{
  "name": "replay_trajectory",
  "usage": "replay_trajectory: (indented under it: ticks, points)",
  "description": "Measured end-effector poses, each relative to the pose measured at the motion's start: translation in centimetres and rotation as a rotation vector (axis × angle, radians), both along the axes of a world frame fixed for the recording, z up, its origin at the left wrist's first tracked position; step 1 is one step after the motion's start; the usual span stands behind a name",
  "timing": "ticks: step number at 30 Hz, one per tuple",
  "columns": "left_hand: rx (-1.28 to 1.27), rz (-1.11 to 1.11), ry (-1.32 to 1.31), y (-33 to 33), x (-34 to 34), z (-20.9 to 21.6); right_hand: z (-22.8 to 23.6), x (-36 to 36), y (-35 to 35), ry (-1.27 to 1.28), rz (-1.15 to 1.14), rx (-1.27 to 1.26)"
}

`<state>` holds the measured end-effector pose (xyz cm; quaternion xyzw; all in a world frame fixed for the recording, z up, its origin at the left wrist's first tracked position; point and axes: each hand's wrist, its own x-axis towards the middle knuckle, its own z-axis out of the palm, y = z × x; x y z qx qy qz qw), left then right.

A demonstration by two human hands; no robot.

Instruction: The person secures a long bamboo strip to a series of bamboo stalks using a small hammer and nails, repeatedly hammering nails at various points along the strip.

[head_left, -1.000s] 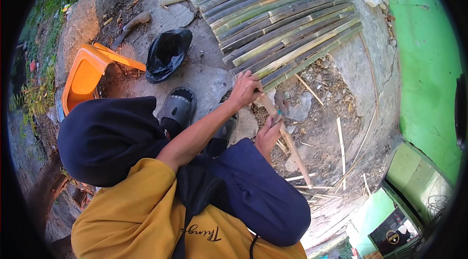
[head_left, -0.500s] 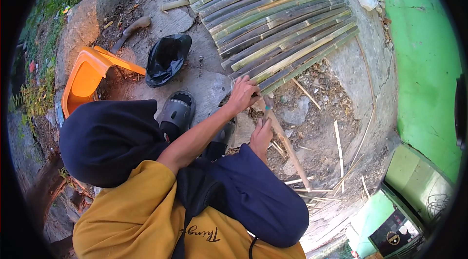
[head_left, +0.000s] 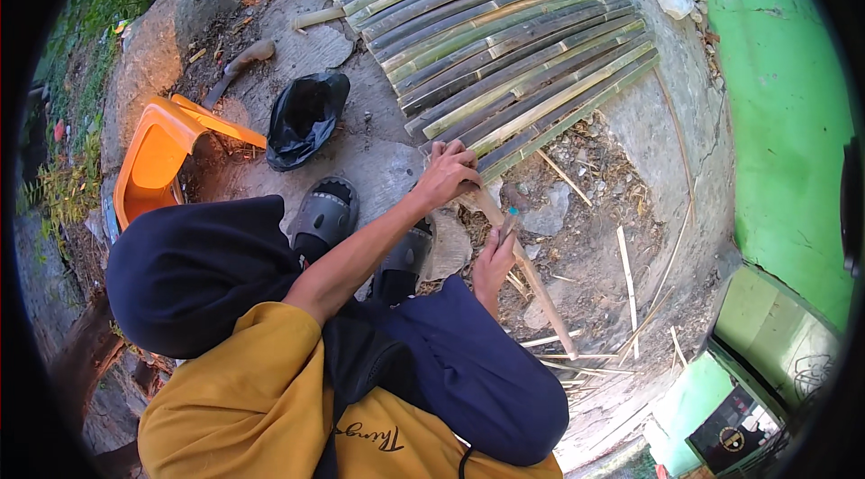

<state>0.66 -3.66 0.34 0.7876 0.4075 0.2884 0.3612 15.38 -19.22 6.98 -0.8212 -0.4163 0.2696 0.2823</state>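
A mat of split bamboo slats (head_left: 505,46) spreads away from me, its nearest slats green and dark. My left hand (head_left: 448,174) is closed over the left end of the nearest slat, where a pale wooden pole (head_left: 536,285) meets the mat. Whether the fingers also pinch something small there is hidden. My right hand (head_left: 492,263) is closed around a short, greyish tool (head_left: 508,225) with a teal tip, its kind unclear. The tool is held beside the pole, apart from the left hand.
An orange plastic chair (head_left: 149,164) lies tipped at the left, beside an open black plastic bag (head_left: 308,118) and a curved-handled blade (head_left: 241,66). Thin bamboo strips (head_left: 627,290) litter the rubble at the right. A green wall (head_left: 775,118) runs along the right side.
My right hand has drawn the tool back toward me and slightly right, away from the left hand. The left hand stays at the slat's end.
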Motion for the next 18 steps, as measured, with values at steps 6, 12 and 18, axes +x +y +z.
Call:
replay_trajectory:
  ticks: [6, 12, 18]
  points:
    - [0.012, -0.075, -0.037, 0.5, -0.1, -0.3, -0.6, -0.4, 0.4, 0.014, -0.011, -0.011]
    - [-0.021, -0.073, -0.061, 0.6, -0.1, -0.4, -1.1, -0.5, 1.1, 0.027, -0.014, -0.008]
    - [0.013, -0.05, -0.03, 0.3, 0.1, -1.4, -1.5, -1.3, 0.0, 0.018, 0.069, 0.04]
